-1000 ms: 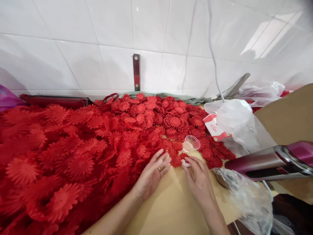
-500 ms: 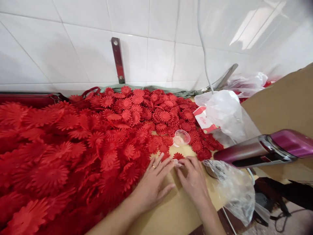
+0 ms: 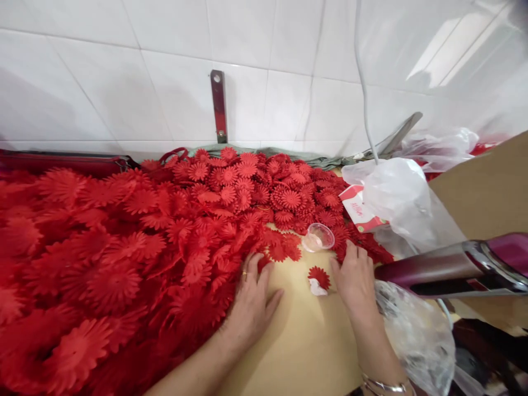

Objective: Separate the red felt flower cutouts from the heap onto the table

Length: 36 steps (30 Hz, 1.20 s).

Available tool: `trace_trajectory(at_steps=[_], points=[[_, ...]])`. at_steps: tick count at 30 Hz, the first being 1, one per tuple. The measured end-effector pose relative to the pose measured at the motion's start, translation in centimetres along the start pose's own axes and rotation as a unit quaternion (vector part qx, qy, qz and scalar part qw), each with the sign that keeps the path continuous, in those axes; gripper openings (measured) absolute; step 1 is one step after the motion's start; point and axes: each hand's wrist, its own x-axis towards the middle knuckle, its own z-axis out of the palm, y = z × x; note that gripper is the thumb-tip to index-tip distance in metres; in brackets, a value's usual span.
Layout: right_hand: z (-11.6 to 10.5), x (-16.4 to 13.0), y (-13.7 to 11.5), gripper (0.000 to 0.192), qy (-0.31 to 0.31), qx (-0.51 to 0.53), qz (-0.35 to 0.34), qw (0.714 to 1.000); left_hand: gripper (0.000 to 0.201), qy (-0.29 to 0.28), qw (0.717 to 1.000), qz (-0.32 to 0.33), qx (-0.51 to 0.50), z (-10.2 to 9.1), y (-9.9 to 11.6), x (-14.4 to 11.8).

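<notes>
A big heap of red fabric flowers (image 3: 136, 247) covers the tan table (image 3: 305, 341). My left hand (image 3: 252, 294) lies flat with its fingers spread, its fingertips pressing into the heap's near edge. My right hand (image 3: 353, 275) lies flat too, its fingers on the flowers at the right edge of the pile, near a small clear plastic cup (image 3: 318, 238). Between my hands, one red flower with a white piece under it (image 3: 318, 279) sits alone on the bare table.
A maroon hair straightener (image 3: 457, 267) juts in from the right over a clear plastic bag (image 3: 416, 335). A white bag (image 3: 402, 203) and a red-and-white packet (image 3: 359, 209) lie behind it. A brown cardboard sheet (image 3: 487, 187) stands at right, and a white tiled wall at the back.
My hands have moved apart and away from the single flower, which now lies alone on the table. The left went to the heap's edge, the right toward the cup.
</notes>
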Motion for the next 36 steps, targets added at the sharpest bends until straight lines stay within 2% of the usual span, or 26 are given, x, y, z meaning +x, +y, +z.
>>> trace_trajectory(at_steps=[4, 8, 12, 14, 17, 19, 20, 22, 26, 28, 32, 36], points=[[0.2, -0.6, -0.7, 0.048, -0.027, -0.023, -0.009, 0.999, 0.035, 0.009, 0.999, 0.021, -0.045, -0.7, 0.6, 0.3], [-1.6, -2.2, -1.2, 0.050, 0.005, 0.081, -0.007, 0.997, 0.025, 0.010, 0.988, 0.063, -0.140, -1.7, 0.9, 0.7], [-4.3, -3.7, -1.4, 0.041, 0.064, 0.201, 0.041, 0.977, 0.022, 0.003, 0.967, 0.079, -0.241, -2.5, 1.0, 0.9], [-4.9, -4.7, -2.1, 0.035, 0.058, 0.264, 0.060, 0.961, 0.027, -0.012, 0.957, 0.070, -0.281, -2.8, 1.0, 0.9], [-4.7, -6.5, -4.1, 0.030, -0.014, 0.403, 0.049, 0.914, 0.044, -0.065, 0.938, 0.030, -0.340, -3.0, 1.1, 0.7], [-4.1, -7.6, -5.6, 0.029, -0.072, 0.479, 0.034, 0.874, 0.042, -0.095, 0.931, -0.002, -0.354, -2.8, 1.1, 0.7], [-3.9, -8.0, -6.1, 0.030, -0.080, 0.496, 0.030, 0.864, 0.038, -0.102, 0.930, -0.015, -0.353, -2.7, 1.0, 0.8], [-3.5, -8.4, -6.5, 0.030, -0.066, 0.486, 0.022, 0.871, 0.033, -0.096, 0.929, -0.046, -0.355, -2.2, 0.8, 0.9], [-2.7, -8.2, -4.5, 0.032, -0.014, 0.348, -0.001, 0.937, 0.033, -0.069, 0.901, -0.125, -0.409, -1.3, 0.4, 1.2], [-1.9, -8.0, -3.1, 0.039, -0.005, 0.287, -0.020, 0.958, 0.034, -0.068, 0.891, -0.144, -0.424, -1.1, 0.4, 1.2], [-0.7, -7.8, -1.8, 0.037, -0.009, 0.259, -0.046, 0.965, 0.037, -0.087, 0.882, -0.153, -0.437, -1.2, 0.4, 1.2], [-0.7, -7.4, -1.9, 0.033, -0.009, 0.271, -0.045, 0.961, 0.047, -0.111, 0.845, -0.175, -0.493, -1.3, 0.5, 1.5]])
